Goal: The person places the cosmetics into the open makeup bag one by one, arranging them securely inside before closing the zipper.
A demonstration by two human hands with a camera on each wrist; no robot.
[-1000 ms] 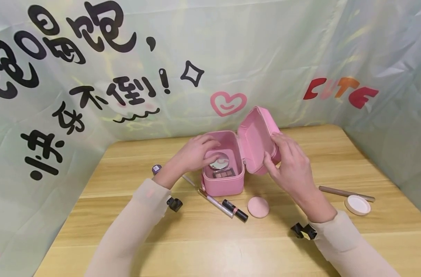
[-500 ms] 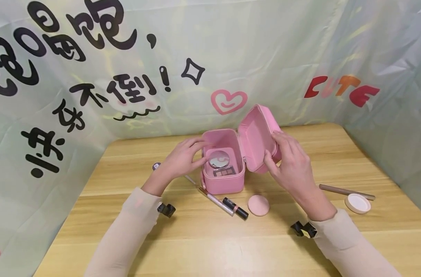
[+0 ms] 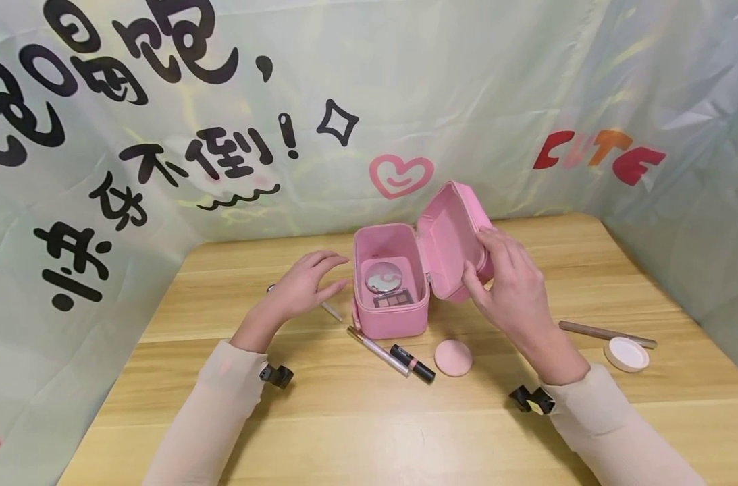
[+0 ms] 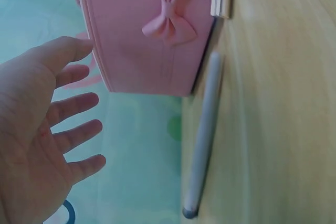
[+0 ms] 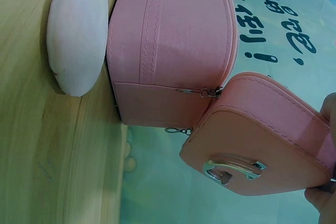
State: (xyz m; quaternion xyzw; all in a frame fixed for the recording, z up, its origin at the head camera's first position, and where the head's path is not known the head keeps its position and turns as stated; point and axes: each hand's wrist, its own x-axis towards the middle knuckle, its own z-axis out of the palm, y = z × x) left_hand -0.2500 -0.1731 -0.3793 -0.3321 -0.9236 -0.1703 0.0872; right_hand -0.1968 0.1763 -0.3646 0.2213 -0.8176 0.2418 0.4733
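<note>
A pink cosmetic case (image 3: 393, 322) stands on the table with its lid (image 3: 450, 246) swung up to the right. Inside lie a round silver compact (image 3: 383, 277) and a small eyeshadow palette (image 3: 392, 299). My right hand (image 3: 514, 293) holds the lid by its outer edge, thumb and fingers on either side; the right wrist view shows the lid's metal handle (image 5: 233, 170). To the left of the case, my left hand (image 3: 302, 287) hovers with fingers spread and nothing in it. A pale bow (image 4: 169, 9) decorates the case's side in the left wrist view.
In front of the case lie a silver pen-like stick (image 3: 377, 351), a black-and-pink lipstick tube (image 3: 412, 364) and a round pink puff (image 3: 453, 358). A thin silver-grey stick (image 4: 203, 135) lies below my left hand. To the right are a brown stick (image 3: 605, 333) and a white round cap (image 3: 626, 354).
My left hand has drawn out of the case and moved left, away from its rim. The right hand keeps holding the lid in the same place.
</note>
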